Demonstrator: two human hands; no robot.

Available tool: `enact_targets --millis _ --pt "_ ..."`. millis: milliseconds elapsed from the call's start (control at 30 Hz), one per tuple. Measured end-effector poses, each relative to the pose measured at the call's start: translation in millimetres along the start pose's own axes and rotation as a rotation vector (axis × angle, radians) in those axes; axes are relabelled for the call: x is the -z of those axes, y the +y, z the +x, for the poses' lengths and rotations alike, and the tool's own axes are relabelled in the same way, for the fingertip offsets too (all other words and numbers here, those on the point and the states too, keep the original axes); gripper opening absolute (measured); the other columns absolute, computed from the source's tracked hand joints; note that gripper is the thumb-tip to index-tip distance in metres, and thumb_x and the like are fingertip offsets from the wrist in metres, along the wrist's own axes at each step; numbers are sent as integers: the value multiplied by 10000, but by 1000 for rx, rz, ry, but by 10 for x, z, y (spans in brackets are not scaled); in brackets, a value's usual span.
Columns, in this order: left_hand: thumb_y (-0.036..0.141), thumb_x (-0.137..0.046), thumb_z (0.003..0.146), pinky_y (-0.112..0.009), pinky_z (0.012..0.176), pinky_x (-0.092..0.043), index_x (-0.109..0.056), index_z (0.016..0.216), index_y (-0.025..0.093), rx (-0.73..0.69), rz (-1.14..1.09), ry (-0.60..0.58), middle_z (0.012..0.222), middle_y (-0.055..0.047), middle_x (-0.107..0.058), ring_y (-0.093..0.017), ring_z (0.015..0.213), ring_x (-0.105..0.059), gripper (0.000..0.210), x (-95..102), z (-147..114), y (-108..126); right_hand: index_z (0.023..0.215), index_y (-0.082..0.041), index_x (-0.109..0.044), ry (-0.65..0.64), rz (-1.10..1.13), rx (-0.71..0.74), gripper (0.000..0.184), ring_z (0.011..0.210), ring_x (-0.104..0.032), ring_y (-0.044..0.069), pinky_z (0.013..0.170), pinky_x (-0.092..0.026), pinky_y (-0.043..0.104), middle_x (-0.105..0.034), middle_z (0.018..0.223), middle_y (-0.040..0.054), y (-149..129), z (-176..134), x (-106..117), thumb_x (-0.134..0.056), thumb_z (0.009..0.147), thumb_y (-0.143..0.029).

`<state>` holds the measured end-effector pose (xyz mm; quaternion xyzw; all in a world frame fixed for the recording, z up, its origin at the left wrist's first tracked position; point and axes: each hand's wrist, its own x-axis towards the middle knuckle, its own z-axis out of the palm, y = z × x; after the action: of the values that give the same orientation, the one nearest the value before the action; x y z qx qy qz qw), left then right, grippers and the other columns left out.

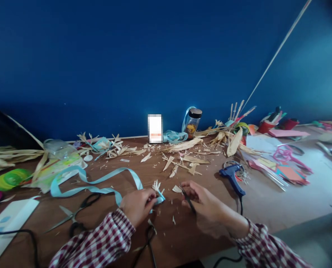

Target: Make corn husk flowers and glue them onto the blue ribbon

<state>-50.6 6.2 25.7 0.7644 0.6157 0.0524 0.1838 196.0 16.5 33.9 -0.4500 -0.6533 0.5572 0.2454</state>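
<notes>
My left hand (139, 204) is closed around a light blue ribbon (160, 197) wrapped at the base of a small pale corn husk flower (156, 186). A long loop of the same ribbon trails away to the left over the table. My right hand (203, 199) grips a slim dark tool (188, 201), pointed up and away; its exact kind is hard to make out. Just beyond its tip lies a loose piece of husk (177, 189). Left of my left hand, open scissors (72, 215) with black handles rest on the table.
A blue glue gun (233, 178) lies right of my right hand, its cord running down. Dry husks (187, 144) and scraps cover the back, near a lidded jar (193, 123). A white power strip (11, 227) is at left; coloured papers (293, 173) are at right.
</notes>
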Motion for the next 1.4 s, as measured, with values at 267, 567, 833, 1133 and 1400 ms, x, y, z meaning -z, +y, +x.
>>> enact_targets --millis 267,567,833,1133,1400 --pt "315 -505 822 -250 656 -382 -631 852 257 -6 -56 39 876 22 -683 -161 783 -620 142 1 -48 -26 942 -172 -600 -158 -101 -83 245 640 -561 134 555 -406 222 -632 726 10 1 -103 -34 -629 745 -315" --pt "369 -470 840 -245 606 -372 -658 917 286 16 -18 46 877 11 -678 -158 771 -626 220 -159 -93 -40 1020 -171 -524 -318 124 -346 314 620 -584 114 446 -359 172 -656 769 31 -7 -228 -12 -585 789 -375" --pt "332 -530 775 -245 579 -357 -679 743 247 85 -31 2 744 -1 -667 -153 682 -597 175 -70 -96 -22 1003 -183 -541 -301 107 -447 297 571 -573 98 376 -304 134 -641 745 27 -33 -255 -76 -579 781 -376" --pt "380 -557 737 -252 612 -381 -702 755 268 104 -116 -11 776 9 -706 -170 722 -614 184 -33 -106 -82 978 -199 -612 -293 4 -378 277 505 -485 84 415 -302 167 -612 666 -4 -55 -222 -166 -619 749 -356" --pt "451 -598 690 -258 637 -395 -703 717 270 119 -104 -65 770 0 -710 -188 753 -630 210 11 -155 -122 931 -182 -599 -291 141 -306 222 526 -444 73 461 -311 167 -556 630 -29 25 -204 -176 -617 764 -328"
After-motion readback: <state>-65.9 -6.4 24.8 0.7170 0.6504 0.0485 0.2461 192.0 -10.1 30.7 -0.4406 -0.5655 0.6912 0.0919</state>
